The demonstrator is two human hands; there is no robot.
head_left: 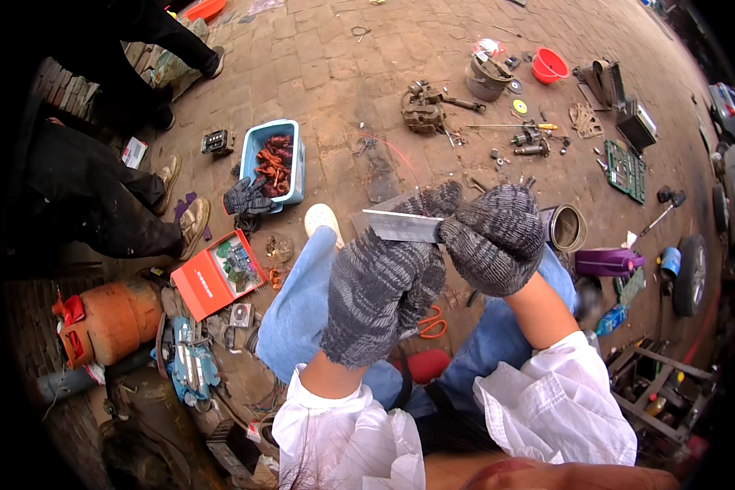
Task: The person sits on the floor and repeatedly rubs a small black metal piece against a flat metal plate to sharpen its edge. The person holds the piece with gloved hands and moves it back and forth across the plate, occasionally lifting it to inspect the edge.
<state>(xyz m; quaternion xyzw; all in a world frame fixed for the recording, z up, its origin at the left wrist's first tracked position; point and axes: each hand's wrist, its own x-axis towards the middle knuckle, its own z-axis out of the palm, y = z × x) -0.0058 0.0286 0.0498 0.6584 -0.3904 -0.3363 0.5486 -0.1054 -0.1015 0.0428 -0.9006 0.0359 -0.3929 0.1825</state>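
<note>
Both my hands wear dark grey mottled knit gloves and meet in front of my knees. My right hand is closed around the dark handle end of a flat metal blade, which points left. Under that blade is my left hand, its fingers curled up past the far edge. A thin grey flat edge shows beside the left fingers, but whether the hand grips it is hidden. Orange-handled scissors lie low between my legs.
A blue bin holds reddish-brown coils, with a glove on its rim. Left are a red box of small parts and an orange gas cylinder. Tools and machine parts lie ahead. A person's legs stand far left.
</note>
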